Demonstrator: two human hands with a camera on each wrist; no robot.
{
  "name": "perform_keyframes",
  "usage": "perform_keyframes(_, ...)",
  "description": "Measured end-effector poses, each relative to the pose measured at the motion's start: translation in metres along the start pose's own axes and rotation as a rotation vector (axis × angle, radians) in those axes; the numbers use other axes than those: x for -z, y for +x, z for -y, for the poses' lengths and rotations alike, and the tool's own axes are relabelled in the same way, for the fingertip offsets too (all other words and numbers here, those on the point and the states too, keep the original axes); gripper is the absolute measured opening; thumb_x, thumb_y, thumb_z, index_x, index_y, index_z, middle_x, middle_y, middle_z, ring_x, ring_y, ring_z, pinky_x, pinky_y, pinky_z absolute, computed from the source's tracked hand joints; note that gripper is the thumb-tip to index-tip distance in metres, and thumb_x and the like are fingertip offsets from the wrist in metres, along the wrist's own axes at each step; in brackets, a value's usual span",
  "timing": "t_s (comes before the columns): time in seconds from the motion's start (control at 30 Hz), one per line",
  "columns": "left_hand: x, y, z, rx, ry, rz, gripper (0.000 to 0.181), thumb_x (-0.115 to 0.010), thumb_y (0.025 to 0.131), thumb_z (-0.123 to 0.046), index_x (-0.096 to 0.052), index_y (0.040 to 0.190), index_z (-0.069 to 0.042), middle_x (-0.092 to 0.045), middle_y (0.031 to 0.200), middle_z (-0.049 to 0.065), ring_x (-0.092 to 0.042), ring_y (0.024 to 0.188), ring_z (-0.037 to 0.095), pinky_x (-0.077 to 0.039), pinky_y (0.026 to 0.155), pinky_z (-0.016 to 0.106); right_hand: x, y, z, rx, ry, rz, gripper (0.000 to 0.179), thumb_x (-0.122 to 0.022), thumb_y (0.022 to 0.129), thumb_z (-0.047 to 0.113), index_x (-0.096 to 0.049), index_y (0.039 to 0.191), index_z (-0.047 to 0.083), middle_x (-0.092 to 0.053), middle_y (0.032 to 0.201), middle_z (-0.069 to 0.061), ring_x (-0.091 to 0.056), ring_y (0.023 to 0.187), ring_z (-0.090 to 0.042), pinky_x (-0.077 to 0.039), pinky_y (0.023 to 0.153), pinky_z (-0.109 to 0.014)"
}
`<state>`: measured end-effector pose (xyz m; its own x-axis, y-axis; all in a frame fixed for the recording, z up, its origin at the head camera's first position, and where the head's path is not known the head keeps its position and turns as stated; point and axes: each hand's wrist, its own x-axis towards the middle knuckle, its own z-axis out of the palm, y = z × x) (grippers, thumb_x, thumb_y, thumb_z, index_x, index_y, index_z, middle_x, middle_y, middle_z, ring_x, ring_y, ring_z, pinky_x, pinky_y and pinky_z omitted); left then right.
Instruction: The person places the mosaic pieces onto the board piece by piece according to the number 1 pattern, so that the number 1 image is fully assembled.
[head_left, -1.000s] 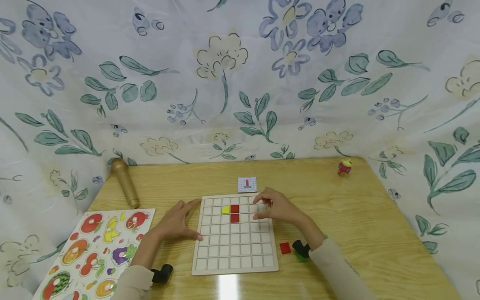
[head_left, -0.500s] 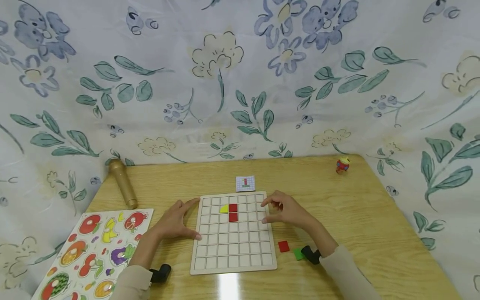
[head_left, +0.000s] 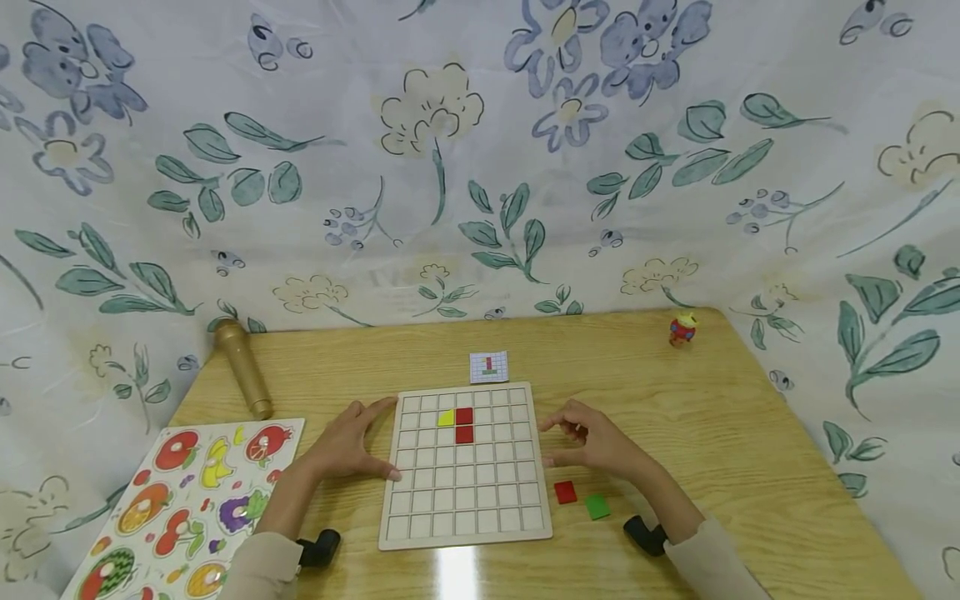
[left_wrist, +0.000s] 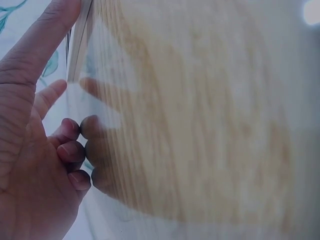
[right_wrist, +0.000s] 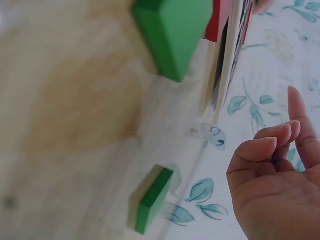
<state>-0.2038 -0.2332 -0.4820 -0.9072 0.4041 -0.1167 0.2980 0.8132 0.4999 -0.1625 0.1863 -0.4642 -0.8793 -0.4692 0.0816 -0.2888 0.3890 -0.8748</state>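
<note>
A pale wooden grid board [head_left: 444,501] lies on the table, with a yellow quarter-round piece [head_left: 446,419] and two red squares [head_left: 464,434] in its cells. At its left edge my left hand [head_left: 347,446] spreads thumb and index finger, their tips right at the rim. My right hand [head_left: 600,443] is just off the right edge, index finger extended, other fingers loosely curled, nothing held. Below it lie a loose red square [head_left: 565,492] and a green square [head_left: 597,507]. The right wrist view shows another green tile [right_wrist: 155,201], hidden in the head view.
A small printed grid card [head_left: 489,367] lies behind the board. To the left are a fruit puzzle board [head_left: 167,525] and a gold cylinder [head_left: 243,371]. A small red and yellow figurine [head_left: 682,329] stands at the back right, before the floral cloth [head_left: 420,208].
My right hand has moved from over the board to the right and toward me, off its edge, uncovering the green square. My left hand stays at the board's left edge.
</note>
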Motion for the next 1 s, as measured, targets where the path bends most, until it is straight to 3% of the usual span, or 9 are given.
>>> perform_keyframes(0.5, -0.001, 0.001, 0.001, 0.005, -0.007, 0.009, 0.119, -0.09, 0.056, -0.059, -0.036, 0.154, -0.019, -0.042, 0.095, 0.009, -0.038, 0.078, 0.02, -0.034, 0.066, 0.034, -0.001, -0.018, -0.008, -0.048, 0.061, 0.039, 0.035, -0.082, 0.082, 0.014, -0.068, 0.112, 0.003, -0.045, 0.088, -0.011, -0.04, 0.078, -0.017, -0.036, 0.068, -0.024)
perform_keyframes(0.8, 0.0, 0.001, 0.001, 0.004, -0.008, 0.004, 0.119, -0.09, 0.056, -0.059, -0.037, 0.154, -0.019, -0.042, 0.095, 0.008, -0.038, 0.079, 0.02, -0.034, 0.067, 0.034, -0.001, -0.025, -0.015, -0.019, 0.026, 0.138, 0.034, -0.083, 0.079, 0.013, -0.07, 0.107, 0.001, -0.046, 0.084, -0.013, -0.039, 0.073, -0.014, -0.035, 0.063, -0.023)
perform_keyframes(1.0, 0.0, 0.001, 0.001, 0.008, -0.008, 0.006, 0.119, -0.09, 0.056, -0.06, -0.036, 0.154, -0.02, -0.042, 0.095, 0.008, -0.038, 0.08, 0.021, -0.035, 0.069, 0.035, -0.001, -0.028, -0.015, -0.044, -0.045, 0.184, 0.032, -0.085, 0.077, 0.02, -0.071, 0.103, 0.007, -0.049, 0.086, -0.008, -0.041, 0.075, -0.012, -0.037, 0.066, -0.022)
